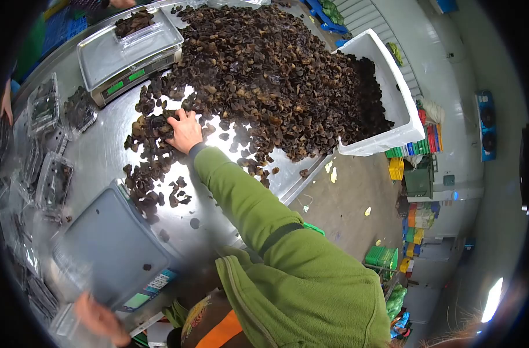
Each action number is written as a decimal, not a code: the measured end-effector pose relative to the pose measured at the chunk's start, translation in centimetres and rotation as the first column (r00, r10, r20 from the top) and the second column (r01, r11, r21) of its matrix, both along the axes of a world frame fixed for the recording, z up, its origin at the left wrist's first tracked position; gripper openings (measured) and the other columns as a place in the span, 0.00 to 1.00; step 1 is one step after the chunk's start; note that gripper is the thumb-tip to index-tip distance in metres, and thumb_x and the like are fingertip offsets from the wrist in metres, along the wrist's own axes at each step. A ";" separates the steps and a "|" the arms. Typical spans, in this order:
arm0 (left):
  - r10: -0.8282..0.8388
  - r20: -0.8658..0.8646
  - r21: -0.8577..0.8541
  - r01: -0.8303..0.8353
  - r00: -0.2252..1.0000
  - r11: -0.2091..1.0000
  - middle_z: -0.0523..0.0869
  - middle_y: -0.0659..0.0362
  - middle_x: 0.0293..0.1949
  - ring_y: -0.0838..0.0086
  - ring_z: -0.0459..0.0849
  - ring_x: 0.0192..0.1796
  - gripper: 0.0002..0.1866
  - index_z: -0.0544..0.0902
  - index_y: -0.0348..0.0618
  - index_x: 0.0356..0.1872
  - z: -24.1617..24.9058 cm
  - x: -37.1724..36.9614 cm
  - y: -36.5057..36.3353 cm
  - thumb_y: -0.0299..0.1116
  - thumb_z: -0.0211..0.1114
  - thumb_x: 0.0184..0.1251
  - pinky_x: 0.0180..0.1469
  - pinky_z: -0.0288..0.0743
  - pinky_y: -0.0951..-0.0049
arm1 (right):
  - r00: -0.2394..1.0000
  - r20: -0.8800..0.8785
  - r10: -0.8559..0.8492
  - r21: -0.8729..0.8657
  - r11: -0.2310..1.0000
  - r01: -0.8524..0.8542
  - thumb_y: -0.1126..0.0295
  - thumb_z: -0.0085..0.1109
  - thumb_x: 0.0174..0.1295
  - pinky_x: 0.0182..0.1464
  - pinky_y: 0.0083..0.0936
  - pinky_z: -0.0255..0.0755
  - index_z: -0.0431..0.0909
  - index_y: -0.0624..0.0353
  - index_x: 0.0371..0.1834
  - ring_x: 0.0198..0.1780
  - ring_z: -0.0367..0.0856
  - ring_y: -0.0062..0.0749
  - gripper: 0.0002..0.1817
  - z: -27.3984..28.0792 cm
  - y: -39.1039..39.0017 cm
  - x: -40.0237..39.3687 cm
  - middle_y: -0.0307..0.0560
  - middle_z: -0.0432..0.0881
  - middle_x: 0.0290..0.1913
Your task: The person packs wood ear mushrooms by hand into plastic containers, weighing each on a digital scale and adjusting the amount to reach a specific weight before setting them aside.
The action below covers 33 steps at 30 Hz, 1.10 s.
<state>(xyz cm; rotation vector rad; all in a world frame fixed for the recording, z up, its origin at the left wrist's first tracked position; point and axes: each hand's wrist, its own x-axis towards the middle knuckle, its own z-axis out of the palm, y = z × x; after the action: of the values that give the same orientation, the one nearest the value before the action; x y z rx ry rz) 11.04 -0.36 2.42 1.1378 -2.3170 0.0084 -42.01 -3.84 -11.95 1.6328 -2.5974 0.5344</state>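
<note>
A large heap of dark wood ear mushrooms [264, 75] covers the far part of the metal table [105, 156], with loose pieces spread toward me. My right hand [186, 132], at the end of a green sleeve, reaches into the loose pieces at the heap's near edge. Its fingers bend down around some mushrooms, and the fingertips are partly hidden among them. At the lower left, my left hand [101, 319] is smeared by motion near a grey-topped scale [111, 243]. Whether it holds anything does not show.
A white foam box [406, 124] lies tipped at the heap's right end. A metal-pan scale [128, 55] holds a clear tray with mushrooms. Clear plastic boxes [54, 180] crowd the left side. Another person's hand [7, 104] shows at the far left, another hand [123, 3] at the top.
</note>
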 end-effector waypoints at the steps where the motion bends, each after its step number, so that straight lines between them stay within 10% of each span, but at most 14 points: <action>1: -0.093 0.060 0.170 0.082 0.994 0.982 0.84 0.48 0.45 0.52 0.81 0.48 0.09 0.80 0.34 0.49 -0.1 -3.9 0.1 0.26 0.61 0.72 0.53 0.73 0.58 | 1.000 0.000 0.002 -0.002 1.000 -0.002 0.63 0.80 0.37 0.49 0.45 0.79 0.81 0.48 0.45 0.53 0.72 0.57 0.27 -0.4 0.8 0.1 0.50 0.73 0.53; 6: -0.319 0.000 0.476 0.281 0.948 0.834 0.80 0.46 0.42 0.49 0.78 0.46 0.15 0.79 0.35 0.50 -2.9 -10.7 2.1 0.25 0.68 0.62 0.53 0.72 0.57 | 0.972 0.229 -0.045 -0.068 0.996 0.062 0.74 0.72 0.41 0.49 0.45 0.78 0.81 0.49 0.45 0.49 0.79 0.54 0.23 -1.8 6.1 0.1 0.49 0.77 0.47; 11: -0.198 -0.178 0.437 0.257 0.964 0.862 0.78 0.45 0.53 0.48 0.76 0.56 0.33 0.75 0.35 0.60 -0.7 -11.1 3.3 0.34 0.76 0.53 0.60 0.69 0.54 | 0.898 0.438 0.048 -0.256 0.964 0.073 0.76 0.72 0.42 0.47 0.38 0.78 0.80 0.56 0.46 0.45 0.84 0.42 0.24 -0.2 8.8 1.2 0.46 0.83 0.40; 13: -0.142 -0.208 0.407 0.218 0.968 0.887 0.76 0.44 0.57 0.47 0.74 0.60 0.41 0.72 0.35 0.64 -0.2 -11.0 3.1 0.39 0.80 0.49 0.62 0.67 0.53 | 0.390 0.906 -0.163 0.087 0.975 0.205 0.76 0.73 0.44 0.47 0.30 0.77 0.80 0.60 0.44 0.42 0.84 0.29 0.21 5.9 8.7 4.2 0.42 0.83 0.38; 14: -0.126 -0.216 0.364 0.200 0.968 0.910 0.72 0.43 0.63 0.47 0.70 0.64 0.48 0.67 0.36 0.68 -0.2 -10.9 2.9 0.41 0.82 0.45 0.66 0.65 0.53 | 0.425 0.905 -0.017 -0.055 0.986 0.157 0.76 0.72 0.48 0.48 0.26 0.77 0.79 0.60 0.42 0.42 0.81 0.20 0.17 4.9 8.7 5.2 0.38 0.82 0.39; 20: -0.079 -0.348 0.288 0.187 0.934 0.939 0.59 0.43 0.75 0.47 0.60 0.74 0.67 0.54 0.40 0.77 0.2 -12.2 1.1 0.49 0.86 0.33 0.74 0.57 0.52 | 0.520 0.614 0.593 -0.468 0.805 -0.366 0.77 0.76 0.35 0.49 0.30 0.77 0.80 0.60 0.42 0.46 0.82 0.42 0.25 12.9 6.0 17.1 0.49 0.79 0.41; 24: -0.038 -0.393 0.325 0.178 0.919 0.929 0.60 0.43 0.73 0.48 0.64 0.72 0.67 0.54 0.40 0.76 -0.7 -12.5 0.4 0.47 0.86 0.33 0.73 0.61 0.52 | 0.541 0.592 0.597 -0.280 0.782 -0.557 0.74 0.74 0.37 0.56 0.35 0.76 0.77 0.58 0.54 0.55 0.79 0.50 0.33 14.9 5.6 22.5 0.52 0.75 0.57; 29: 0.092 -0.349 0.377 0.050 0.933 0.925 0.72 0.47 0.64 0.52 0.73 0.66 0.48 0.67 0.39 0.70 -1.3 -12.1 -0.2 0.38 0.81 0.47 0.68 0.67 0.58 | 0.489 0.610 0.624 -0.469 0.782 -0.412 0.68 0.75 0.49 0.59 0.37 0.76 0.78 0.53 0.59 0.59 0.78 0.46 0.30 13.4 5.6 19.3 0.52 0.75 0.60; 31: 0.128 -0.379 0.399 0.037 0.916 0.916 0.74 0.49 0.62 0.54 0.74 0.65 0.40 0.70 0.39 0.68 -1.2 -12.3 -0.2 0.34 0.78 0.52 0.66 0.68 0.60 | 0.552 0.744 0.376 -0.270 0.926 -0.265 0.63 0.73 0.54 0.61 0.39 0.73 0.79 0.54 0.57 0.60 0.76 0.47 0.26 11.9 6.3 15.5 0.53 0.73 0.62; 33: 0.220 -0.403 0.423 -0.032 0.889 0.905 0.75 0.49 0.61 0.55 0.74 0.64 0.38 0.71 0.39 0.68 -1.7 -12.3 -0.5 0.34 0.78 0.55 0.66 0.68 0.60 | 0.878 0.418 0.232 -0.275 0.954 -0.121 0.53 0.73 0.54 0.62 0.41 0.71 0.78 0.55 0.59 0.63 0.73 0.49 0.31 7.2 7.9 11.8 0.56 0.72 0.64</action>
<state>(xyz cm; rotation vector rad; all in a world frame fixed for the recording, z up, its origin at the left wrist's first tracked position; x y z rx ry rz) -1.27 -0.83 0.73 1.3270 -1.8701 -0.6499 -30.19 4.07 -4.78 1.8524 -2.5252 1.3290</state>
